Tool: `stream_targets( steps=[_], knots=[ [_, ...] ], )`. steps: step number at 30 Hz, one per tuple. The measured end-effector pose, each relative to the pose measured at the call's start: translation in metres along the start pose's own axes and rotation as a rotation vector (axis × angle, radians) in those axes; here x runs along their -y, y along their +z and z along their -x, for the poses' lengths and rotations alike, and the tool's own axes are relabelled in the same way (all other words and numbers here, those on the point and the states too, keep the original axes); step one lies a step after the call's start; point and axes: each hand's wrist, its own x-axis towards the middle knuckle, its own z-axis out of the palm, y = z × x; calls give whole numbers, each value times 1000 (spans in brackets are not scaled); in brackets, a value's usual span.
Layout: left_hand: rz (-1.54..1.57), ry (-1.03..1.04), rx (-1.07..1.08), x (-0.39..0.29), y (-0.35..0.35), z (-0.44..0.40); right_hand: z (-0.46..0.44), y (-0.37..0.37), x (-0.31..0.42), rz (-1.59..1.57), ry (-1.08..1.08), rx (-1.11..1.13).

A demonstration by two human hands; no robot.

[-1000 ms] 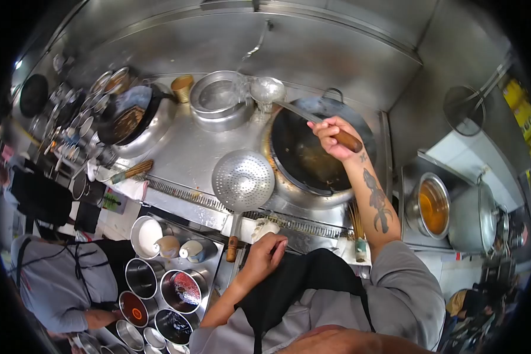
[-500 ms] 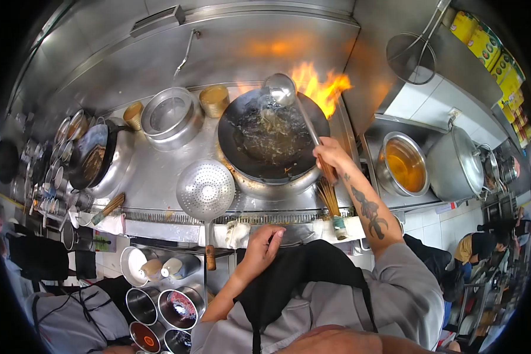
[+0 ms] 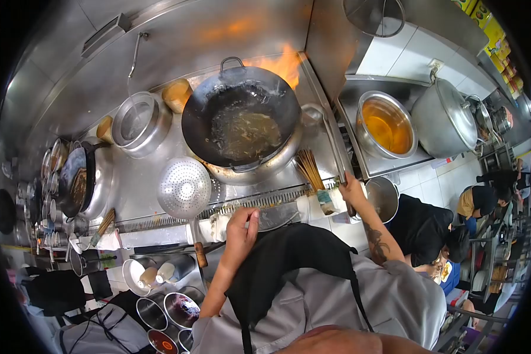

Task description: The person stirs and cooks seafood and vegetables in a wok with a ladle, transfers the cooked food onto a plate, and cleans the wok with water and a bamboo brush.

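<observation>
My right hand (image 3: 352,192) is closed round the handle of a ladle (image 3: 333,137), whose bowl rests on the steel stovetop right of the wok. The black wok (image 3: 203,121) holds bubbling brownish liquid over the burner, with flames behind its right rim. My left hand (image 3: 242,227) is closed at the stove's front edge, near a white cloth; what it holds, if anything, is hidden. Left of it, a perforated skimmer (image 3: 184,187) lies on the stove, its wooden handle over the edge. A bamboo brush (image 3: 310,170) lies near my right hand.
A pot of orange liquid (image 3: 387,125) and a lidded pot (image 3: 445,118) stand at right. A strainer (image 3: 135,123) sits on a pot beneath the tap. Sauce containers (image 3: 182,309) are at lower left. Co-workers are at lower left and far right.
My right hand has moved the ladle out over the wok and down to the stovetop at its right. Flames appeared behind the wok, and the view has swung right. My left hand remains near the edge.
</observation>
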Motion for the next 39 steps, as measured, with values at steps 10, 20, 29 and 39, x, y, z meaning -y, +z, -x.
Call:
stream_targets(
  steps=[10, 20, 29, 39],
  knots=[
    [-483, 374, 6, 57, 24, -104, 7, 24, -17, 413, -114, -28],
    [-517, 249, 11, 96, 47, -127, -44, 61, 34, 68, 246, 432],
    [-463, 309, -31, 106, 39, -122, -15, 24, 6, -870, 860, 573],
    [-366, 280, -109, 103, 37, -112, -73, -82, 194, -5, -366, 386]
  ],
)
